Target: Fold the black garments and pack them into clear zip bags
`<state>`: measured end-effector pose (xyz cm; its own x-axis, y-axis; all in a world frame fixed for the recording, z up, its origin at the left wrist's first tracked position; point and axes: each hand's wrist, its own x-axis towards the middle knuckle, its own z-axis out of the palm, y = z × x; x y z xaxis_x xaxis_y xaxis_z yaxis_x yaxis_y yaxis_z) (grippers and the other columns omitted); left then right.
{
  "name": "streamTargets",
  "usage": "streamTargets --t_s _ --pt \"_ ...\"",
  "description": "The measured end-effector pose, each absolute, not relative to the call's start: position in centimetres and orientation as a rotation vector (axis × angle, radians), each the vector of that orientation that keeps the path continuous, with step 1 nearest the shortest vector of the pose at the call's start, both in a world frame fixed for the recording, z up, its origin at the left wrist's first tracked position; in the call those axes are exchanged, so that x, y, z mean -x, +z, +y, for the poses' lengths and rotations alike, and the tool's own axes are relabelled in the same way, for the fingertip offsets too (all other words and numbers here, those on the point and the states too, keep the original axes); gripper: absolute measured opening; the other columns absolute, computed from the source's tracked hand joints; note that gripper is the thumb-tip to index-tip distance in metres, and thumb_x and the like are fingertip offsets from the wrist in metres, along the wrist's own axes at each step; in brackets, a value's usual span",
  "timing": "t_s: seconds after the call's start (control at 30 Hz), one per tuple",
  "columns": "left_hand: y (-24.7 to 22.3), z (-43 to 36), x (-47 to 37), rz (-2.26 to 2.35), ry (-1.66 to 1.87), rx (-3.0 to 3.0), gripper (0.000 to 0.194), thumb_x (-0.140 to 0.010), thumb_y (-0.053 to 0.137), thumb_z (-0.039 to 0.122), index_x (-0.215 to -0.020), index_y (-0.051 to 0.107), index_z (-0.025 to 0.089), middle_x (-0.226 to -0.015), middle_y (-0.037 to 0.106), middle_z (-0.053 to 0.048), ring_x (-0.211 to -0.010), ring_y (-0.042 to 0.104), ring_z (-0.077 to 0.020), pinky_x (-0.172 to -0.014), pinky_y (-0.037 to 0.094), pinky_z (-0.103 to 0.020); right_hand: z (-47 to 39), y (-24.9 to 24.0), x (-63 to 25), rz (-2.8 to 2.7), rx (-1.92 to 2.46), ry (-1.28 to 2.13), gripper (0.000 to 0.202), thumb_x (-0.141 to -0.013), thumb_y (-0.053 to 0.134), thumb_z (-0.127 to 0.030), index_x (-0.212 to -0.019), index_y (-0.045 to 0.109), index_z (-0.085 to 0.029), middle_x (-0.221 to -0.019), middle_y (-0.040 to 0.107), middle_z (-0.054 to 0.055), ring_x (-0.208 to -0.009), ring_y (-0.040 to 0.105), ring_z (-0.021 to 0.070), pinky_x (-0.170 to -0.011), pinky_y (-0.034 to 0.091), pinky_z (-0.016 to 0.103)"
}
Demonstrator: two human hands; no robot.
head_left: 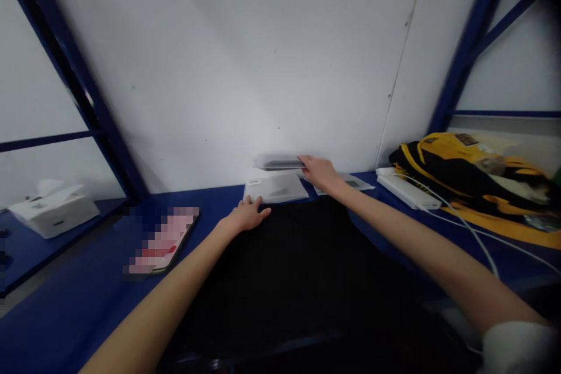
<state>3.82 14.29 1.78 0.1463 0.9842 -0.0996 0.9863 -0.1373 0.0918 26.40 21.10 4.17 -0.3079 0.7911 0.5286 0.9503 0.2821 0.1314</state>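
A deep-blue tabletop (87, 298) runs up to a white panelled wall (272, 58) dotted with small screw heads, a seam slanting down its right side. Dark-blue metal frames (460, 64) stand at left and right. Black cloth (298, 269) fills the near middle.

At the far edge, the right hand (321, 174) pinches a thin, flat grey packet (280, 162) by its right end, raised before the wall; blur leaves its contents unclear. The left hand (245, 215), thumb and fingers apart, rests its fingertips on the near left part of a flat white rectangular packet (283, 188). A clear plastic sleeve (350, 182) lies right of it, partly behind the right forearm.

Farther right sit a slim white box (405, 191) with white cables (480, 245) beside it and a black-and-yellow fabric bundle (460, 169); at left, a pink-screened phone (169, 239) and a white tissue box (55, 219).
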Motion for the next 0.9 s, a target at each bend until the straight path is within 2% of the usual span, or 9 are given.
streamTargets --t_s 0.1,0.23,0.33,0.4,0.47,0.63,0.8,0.9 --pt "1.9 13.9 -3.8 1.969 -0.031 -2.290 0.066 -0.082 0.024 0.056 -0.135 0.026 0.016 -0.142 0.023 -0.019 -0.128 0.025 -0.0332 -0.095 0.031 -0.044 21.2 2.6 -23.9 -2.333 1.595 -0.540 0.041 -0.085 0.034 -0.017 -0.126 0.038 -0.020 -0.123 0.048 0.012 -0.090 0.057 0.0230 -0.072 0.041 0.031" --pt "1.6 13.6 -3.7 1.985 -0.031 -2.319 0.062 -0.084 0.022 0.054 -0.132 0.030 0.016 -0.138 0.031 -0.019 -0.125 0.030 -0.0331 -0.094 0.031 -0.046 21.3 0.2 -22.8 -2.425 1.624 -0.484 0.043 -0.081 0.041 -0.012 -0.123 0.041 -0.017 -0.117 0.051 0.015 -0.087 0.058 0.0225 -0.071 0.041 0.031" --pt "1.5 13.7 -3.6 2.001 -0.024 -2.329 0.063 -0.083 0.023 0.056 -0.131 0.033 0.016 -0.135 0.035 -0.019 -0.123 0.034 -0.0337 -0.093 0.032 -0.046 21.2 -0.5 -23.7 -2.384 1.639 -0.473 0.043 -0.081 0.049 -0.024 -0.123 0.040 -0.014 -0.113 0.054 0.016 -0.090 0.057 0.0254 -0.072 0.041 0.032" --pt "1.6 13.8 -3.6 2.002 -0.013 -2.341 0.063 -0.082 0.025 0.057 -0.130 0.034 0.016 -0.133 0.038 -0.018 -0.121 0.036 -0.0329 -0.092 0.033 -0.044 21.0 -0.3 -24.8 -2.361 1.640 -0.472 0.044 -0.081 0.051 -0.034 -0.118 0.044 -0.013 -0.107 0.057 0.016 -0.095 0.055 0.0276 -0.076 0.040 0.034" --pt "1.6 13.8 -3.6 1.994 0.004 -2.362 0.062 -0.082 0.027 0.057 -0.128 0.036 0.016 -0.130 0.042 -0.018 -0.118 0.041 -0.0311 -0.091 0.035 -0.042 20.8 0.0 -26.0 -2.357 1.636 -0.467 0.039 -0.082 0.049 -0.038 -0.113 0.048 -0.013 -0.100 0.061 0.015 -0.094 0.055 0.0272 -0.078 0.039 0.034" --pt "1.9 13.9 -3.6 1.968 0.085 -2.449 0.058 -0.081 0.032 0.053 -0.122 0.042 0.014 -0.123 0.049 -0.017 -0.111 0.047 -0.0284 -0.088 0.038 -0.037 20.6 0.2 -27.7 -2.306 1.543 -0.345 0.022 -0.086 0.042 -0.031 -0.096 0.057 -0.017 -0.088 0.065 0.009 -0.082 0.058 0.0212 -0.069 0.039 0.028" --pt "1.8 13.9 -3.6 1.979 0.131 -2.460 0.055 -0.081 0.034 0.052 -0.117 0.046 0.013 -0.122 0.051 -0.016 -0.110 0.048 -0.0285 -0.087 0.039 -0.037 21.0 -0.3 -28.1 -2.198 1.525 -0.230 0.021 -0.081 0.047 -0.018 -0.099 0.058 -0.017 -0.094 0.065 0.007 -0.082 0.057 0.0180 -0.066 0.037 0.024" --pt "1.9 13.9 -3.7 1.986 0.163 -2.468 0.053 -0.082 0.034 0.052 -0.117 0.046 0.014 -0.122 0.051 -0.015 -0.110 0.048 -0.0276 -0.087 0.038 -0.036 20.9 -0.4 -28.2 -2.194 1.517 -0.242 0.018 -0.081 0.045 -0.019 -0.092 0.060 -0.019 -0.092 0.065 0.006 -0.081 0.057 0.0177 -0.064 0.036 0.024"
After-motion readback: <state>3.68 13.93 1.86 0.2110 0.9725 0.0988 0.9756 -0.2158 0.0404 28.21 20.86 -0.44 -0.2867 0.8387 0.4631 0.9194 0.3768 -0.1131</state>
